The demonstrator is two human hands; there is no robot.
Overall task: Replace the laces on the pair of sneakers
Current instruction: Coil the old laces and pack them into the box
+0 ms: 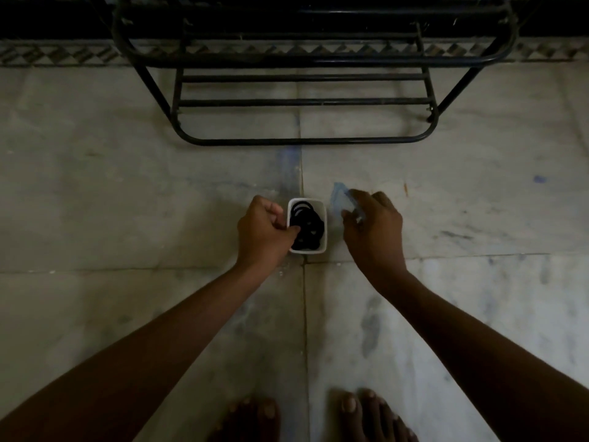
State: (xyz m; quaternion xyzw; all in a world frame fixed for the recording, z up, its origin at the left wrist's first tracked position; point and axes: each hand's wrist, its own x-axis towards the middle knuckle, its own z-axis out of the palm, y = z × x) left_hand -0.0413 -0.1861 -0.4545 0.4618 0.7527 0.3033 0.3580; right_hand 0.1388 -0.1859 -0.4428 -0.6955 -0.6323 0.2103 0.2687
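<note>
My left grip point(264, 231) holds the white tub point(324, 231) of coiled black laces point(307, 228); my right grip point(374, 231) pinches its clear lid point(341, 202), off. Sneakers unseen. Next, I judge: park lid, lift laces out.

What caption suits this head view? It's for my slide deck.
Left hand grips white container of black laces; right hand holds a translucent bluish lid.

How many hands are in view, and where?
2. The left hand grips the left rim of the white container; the right hand holds a translucent blue lid beside it.
</note>
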